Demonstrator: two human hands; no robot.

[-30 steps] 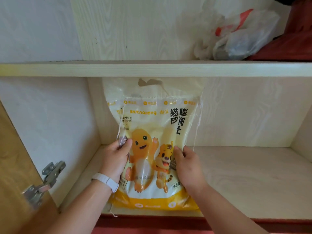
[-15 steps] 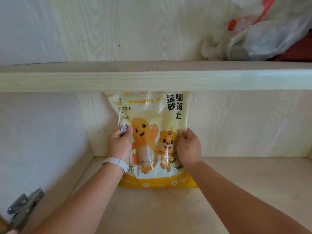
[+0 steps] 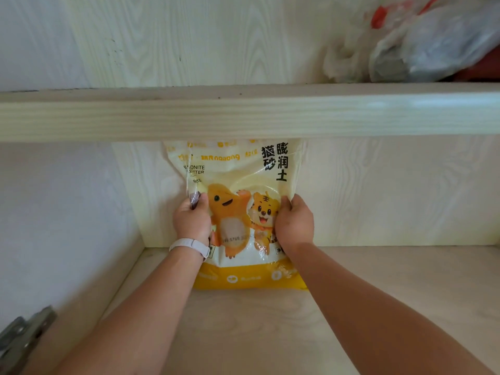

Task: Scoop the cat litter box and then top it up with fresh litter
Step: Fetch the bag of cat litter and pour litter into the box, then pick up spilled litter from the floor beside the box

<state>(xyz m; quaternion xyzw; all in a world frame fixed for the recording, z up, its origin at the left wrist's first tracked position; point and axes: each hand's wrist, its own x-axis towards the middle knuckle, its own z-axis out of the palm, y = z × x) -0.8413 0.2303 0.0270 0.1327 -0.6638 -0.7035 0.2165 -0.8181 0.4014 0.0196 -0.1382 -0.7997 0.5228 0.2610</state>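
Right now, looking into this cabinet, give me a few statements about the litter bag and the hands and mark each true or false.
1. Both hands grip the litter bag. True: the left hand and the right hand each pinch a side of it.
2. The bag lies flat on its face. False: it stands upright at the back panel of the lower shelf.
3. A pale wristband is on the left wrist. True.
4. The plastic bags sit beside the litter bag. False: they are on the upper shelf.
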